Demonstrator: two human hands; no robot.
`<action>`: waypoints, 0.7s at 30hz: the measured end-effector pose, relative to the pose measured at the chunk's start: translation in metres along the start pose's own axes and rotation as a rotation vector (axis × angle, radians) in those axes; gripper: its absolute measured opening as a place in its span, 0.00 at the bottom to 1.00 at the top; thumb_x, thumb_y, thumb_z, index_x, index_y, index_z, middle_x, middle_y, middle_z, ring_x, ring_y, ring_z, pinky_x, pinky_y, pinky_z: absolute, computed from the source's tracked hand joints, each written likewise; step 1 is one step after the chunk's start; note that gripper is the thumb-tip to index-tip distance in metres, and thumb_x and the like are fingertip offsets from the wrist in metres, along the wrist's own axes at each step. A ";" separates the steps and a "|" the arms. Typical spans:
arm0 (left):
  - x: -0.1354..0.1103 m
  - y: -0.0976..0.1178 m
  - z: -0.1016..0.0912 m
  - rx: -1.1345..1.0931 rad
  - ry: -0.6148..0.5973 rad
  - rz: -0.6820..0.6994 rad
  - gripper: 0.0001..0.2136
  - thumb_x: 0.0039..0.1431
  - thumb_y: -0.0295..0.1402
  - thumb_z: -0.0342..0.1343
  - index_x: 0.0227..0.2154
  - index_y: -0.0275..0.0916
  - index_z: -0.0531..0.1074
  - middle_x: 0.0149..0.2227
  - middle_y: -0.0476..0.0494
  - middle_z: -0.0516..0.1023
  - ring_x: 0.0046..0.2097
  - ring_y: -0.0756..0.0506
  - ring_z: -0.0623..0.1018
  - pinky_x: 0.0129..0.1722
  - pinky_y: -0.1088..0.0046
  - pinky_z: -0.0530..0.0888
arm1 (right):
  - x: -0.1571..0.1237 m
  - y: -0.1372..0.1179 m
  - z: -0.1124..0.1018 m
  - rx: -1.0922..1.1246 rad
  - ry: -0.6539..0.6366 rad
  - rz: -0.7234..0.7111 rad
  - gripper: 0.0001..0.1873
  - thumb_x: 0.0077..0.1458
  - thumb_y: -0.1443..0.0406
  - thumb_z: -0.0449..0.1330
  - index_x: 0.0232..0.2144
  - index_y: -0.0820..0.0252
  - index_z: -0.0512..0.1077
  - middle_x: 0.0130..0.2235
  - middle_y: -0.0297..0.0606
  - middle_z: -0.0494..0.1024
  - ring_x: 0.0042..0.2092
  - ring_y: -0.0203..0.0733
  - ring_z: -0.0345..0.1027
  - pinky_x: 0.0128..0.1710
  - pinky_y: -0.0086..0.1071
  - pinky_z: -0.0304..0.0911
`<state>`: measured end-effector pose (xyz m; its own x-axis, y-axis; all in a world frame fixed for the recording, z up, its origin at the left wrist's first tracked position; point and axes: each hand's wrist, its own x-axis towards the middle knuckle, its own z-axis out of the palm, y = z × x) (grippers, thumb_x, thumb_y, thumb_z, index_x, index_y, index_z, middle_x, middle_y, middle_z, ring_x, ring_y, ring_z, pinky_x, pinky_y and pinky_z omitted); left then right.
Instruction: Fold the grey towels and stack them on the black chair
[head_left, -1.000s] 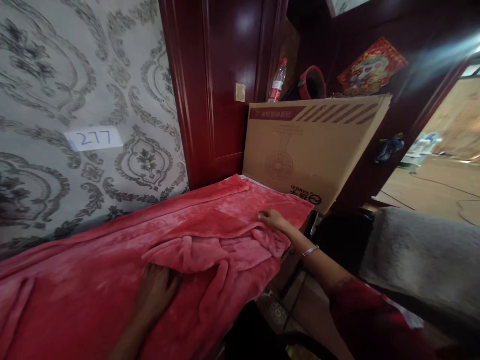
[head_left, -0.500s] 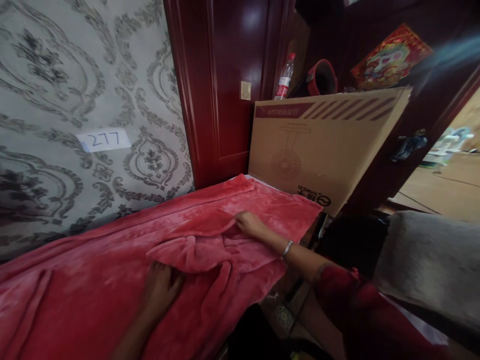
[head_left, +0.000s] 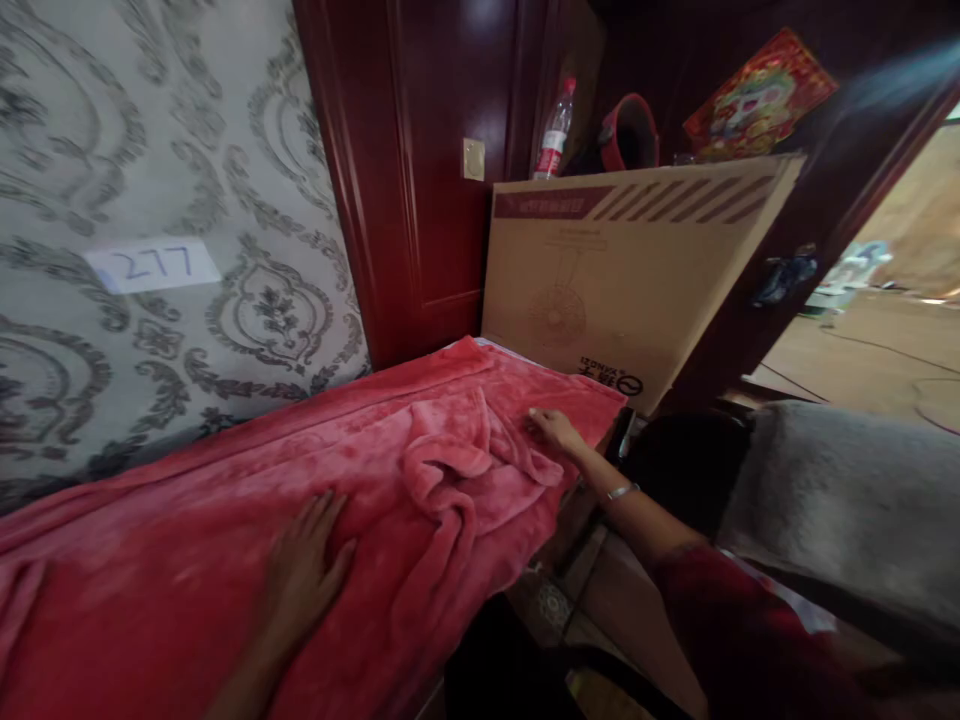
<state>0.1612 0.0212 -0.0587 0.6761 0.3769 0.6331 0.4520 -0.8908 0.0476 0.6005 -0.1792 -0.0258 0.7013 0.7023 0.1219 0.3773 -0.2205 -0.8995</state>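
A soft red blanket (head_left: 225, 590) covers the long surface before me, with a rumpled, folded-over heap (head_left: 450, 470) of it near the far right end. My left hand (head_left: 304, 565) lies flat on the blanket, left of the heap, its fingers stretched and the thumb apart. Beyond the heap's right side, my right hand (head_left: 553, 432) hovers at or just over the blanket, fingers loosely bent. No cloth shows between its fingers, though their undersides are hidden. A silver bracelet (head_left: 622, 491) circles the right wrist.
A large cardboard box (head_left: 630, 270) stands at the blanket's far end, with a plastic bottle (head_left: 553, 135) behind its top edge. A patterned wall (head_left: 262, 200) runs along the left. At the right sits a grey fuzzy-covered seat (head_left: 847, 510). Tiled floor shows below.
My right hand has let go of the blanket's raised fold and moved right. The fold has dropped into a heap. My left hand has come out from the fold's edge and lies flat.
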 end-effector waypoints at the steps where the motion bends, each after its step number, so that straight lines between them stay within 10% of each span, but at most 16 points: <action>1: 0.001 0.001 0.000 -0.006 -0.005 -0.006 0.24 0.65 0.41 0.45 0.58 0.36 0.69 0.59 0.31 0.74 0.59 0.31 0.74 0.55 0.44 0.73 | -0.015 0.005 -0.005 0.008 -0.016 -0.007 0.31 0.59 0.40 0.55 0.31 0.61 0.77 0.34 0.45 0.81 0.36 0.47 0.76 0.38 0.40 0.73; 7: 0.006 0.004 -0.003 -0.065 -0.040 -0.053 0.22 0.65 0.42 0.45 0.56 0.38 0.72 0.58 0.32 0.74 0.59 0.30 0.73 0.55 0.44 0.73 | -0.079 0.005 -0.019 0.019 -0.277 -0.277 0.37 0.42 0.40 0.69 0.47 0.57 0.79 0.57 0.46 0.75 0.60 0.56 0.66 0.62 0.49 0.58; 13: 0.017 0.025 -0.032 -0.178 0.054 0.077 0.15 0.66 0.40 0.48 0.41 0.40 0.78 0.45 0.38 0.82 0.49 0.36 0.80 0.52 0.53 0.76 | -0.080 -0.018 -0.003 0.142 -0.065 -0.247 0.25 0.47 0.42 0.66 0.24 0.58 0.72 0.29 0.36 0.75 0.36 0.45 0.70 0.40 0.36 0.66; 21: 0.027 0.070 -0.064 -0.431 -0.187 0.036 0.15 0.65 0.44 0.49 0.34 0.43 0.78 0.35 0.45 0.83 0.35 0.43 0.82 0.36 0.68 0.78 | -0.059 -0.027 -0.032 0.374 0.041 0.034 0.19 0.46 0.49 0.64 0.26 0.57 0.67 0.28 0.35 0.74 0.33 0.41 0.66 0.36 0.33 0.64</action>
<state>0.1741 -0.0474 0.0109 0.7982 0.3475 0.4920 0.1697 -0.9134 0.3699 0.5686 -0.2365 0.0044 0.7361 0.6696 0.0990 0.1117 0.0241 -0.9934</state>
